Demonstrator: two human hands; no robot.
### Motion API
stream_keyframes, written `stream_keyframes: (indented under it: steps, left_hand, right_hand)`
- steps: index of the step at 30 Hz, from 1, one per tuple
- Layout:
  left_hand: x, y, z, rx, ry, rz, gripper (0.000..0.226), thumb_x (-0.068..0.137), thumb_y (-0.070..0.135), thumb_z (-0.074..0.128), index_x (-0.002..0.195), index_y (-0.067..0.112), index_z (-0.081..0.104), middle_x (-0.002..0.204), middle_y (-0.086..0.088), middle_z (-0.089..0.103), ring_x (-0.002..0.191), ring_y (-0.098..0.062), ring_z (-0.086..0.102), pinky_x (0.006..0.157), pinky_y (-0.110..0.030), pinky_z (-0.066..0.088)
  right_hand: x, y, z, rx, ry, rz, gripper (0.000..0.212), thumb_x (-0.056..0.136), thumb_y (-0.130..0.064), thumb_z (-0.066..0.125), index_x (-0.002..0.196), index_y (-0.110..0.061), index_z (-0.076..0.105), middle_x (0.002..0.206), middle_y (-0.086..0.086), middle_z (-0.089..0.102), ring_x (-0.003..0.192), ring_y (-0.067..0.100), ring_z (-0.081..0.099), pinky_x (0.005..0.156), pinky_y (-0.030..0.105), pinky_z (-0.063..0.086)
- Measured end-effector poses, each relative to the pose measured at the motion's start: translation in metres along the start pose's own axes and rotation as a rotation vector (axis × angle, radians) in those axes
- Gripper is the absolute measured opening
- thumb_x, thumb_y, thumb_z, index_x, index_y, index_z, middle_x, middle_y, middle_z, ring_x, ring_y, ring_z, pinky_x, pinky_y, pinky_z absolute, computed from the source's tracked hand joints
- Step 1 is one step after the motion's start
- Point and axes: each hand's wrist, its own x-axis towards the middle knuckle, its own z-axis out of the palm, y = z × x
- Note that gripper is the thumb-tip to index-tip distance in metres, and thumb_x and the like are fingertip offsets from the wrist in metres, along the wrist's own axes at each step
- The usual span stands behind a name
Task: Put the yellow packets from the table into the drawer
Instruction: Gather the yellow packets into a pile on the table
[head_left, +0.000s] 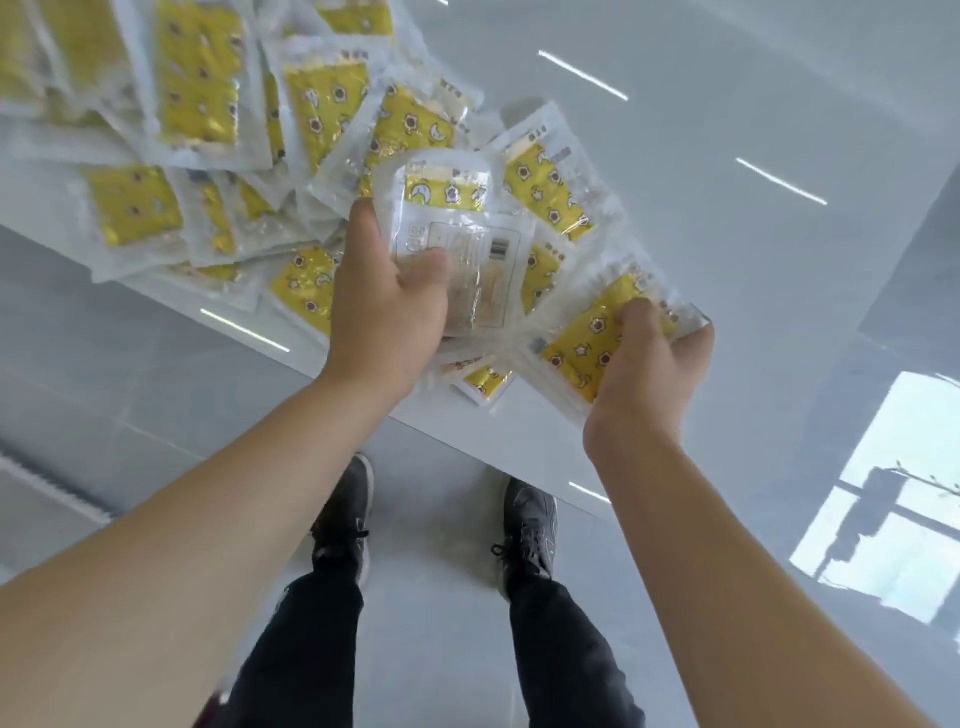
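A big heap of yellow packets (197, 78) in clear wrappers covers the white table (675, 156) from the far left to the near edge. My left hand (389, 306) grips a packet turned label side up (457, 239), thumb on its face, above the heap. My right hand (649, 364) holds a fanned stack of yellow packets (587, 338) near the table's front edge, thumb on top and fingers curled under. No drawer is in view.
The table's front edge runs diagonally from the left to the lower right. Below it lies a glossy grey floor (156, 415) with my two dark shoes (530, 525). A bright window reflection (893, 493) shows at the right.
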Motion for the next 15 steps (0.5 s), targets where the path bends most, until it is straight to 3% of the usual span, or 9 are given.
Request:
stream_keyframes:
  steps: [4, 7, 11, 13, 15]
  left_hand:
    - [0.016, -0.002, -0.014, 0.007, -0.068, 0.071, 0.057, 0.088, 0.020, 0.056, 0.142, 0.013, 0.039, 0.118, -0.001, 0.063, 0.096, -0.010, 0.063, 0.085, -0.024, 0.054]
    - [0.027, -0.004, -0.034, 0.064, -0.111, 0.128, 0.061, 0.090, 0.026, 0.056, 0.145, 0.011, 0.034, 0.139, -0.003, 0.052, 0.114, -0.003, 0.056, 0.099, -0.024, 0.047]
    - [0.042, -0.013, -0.062, 0.088, -0.163, 0.192, 0.063, 0.094, 0.024, 0.056, 0.150, 0.012, 0.028, 0.135, 0.009, 0.050, 0.101, 0.020, 0.051, 0.091, -0.004, 0.042]
    - [0.047, -0.018, -0.071, 0.122, -0.183, 0.199, 0.065, 0.097, 0.020, 0.055, 0.152, 0.009, 0.022, 0.108, 0.024, 0.046, 0.077, 0.034, 0.044, 0.072, 0.008, 0.035]
    - [0.053, -0.023, -0.075, 0.151, -0.185, 0.212, 0.065, 0.098, 0.019, 0.055, 0.152, 0.006, 0.020, 0.093, 0.025, 0.045, 0.068, 0.035, 0.041, 0.062, 0.010, 0.029]
  right_hand:
    - [-0.013, 0.011, 0.021, 0.038, 0.103, 0.016, 0.013, 0.083, -0.016, 0.053, 0.085, -0.026, 0.044, 0.074, -0.010, 0.046, 0.054, 0.008, 0.042, 0.045, 0.018, 0.040]
    - [-0.031, 0.020, 0.038, 0.104, 0.166, 0.012, 0.012, 0.083, -0.016, 0.052, 0.086, -0.026, 0.045, 0.069, -0.011, 0.045, 0.048, 0.007, 0.040, 0.045, 0.019, 0.039]
    - [-0.055, 0.027, 0.066, 0.184, 0.170, -0.057, 0.015, 0.084, -0.010, 0.051, 0.096, -0.020, 0.048, 0.066, -0.013, 0.044, 0.046, 0.002, 0.040, 0.047, 0.020, 0.041]
    - [-0.063, 0.028, 0.080, 0.211, 0.144, -0.092, 0.023, 0.085, -0.007, 0.050, 0.105, -0.017, 0.049, 0.070, -0.012, 0.048, 0.047, 0.001, 0.043, 0.047, 0.019, 0.041]
    - [-0.067, 0.029, 0.092, 0.203, 0.120, -0.146, 0.031, 0.085, -0.004, 0.049, 0.112, -0.020, 0.049, 0.081, -0.009, 0.054, 0.051, 0.001, 0.048, 0.050, 0.017, 0.043]
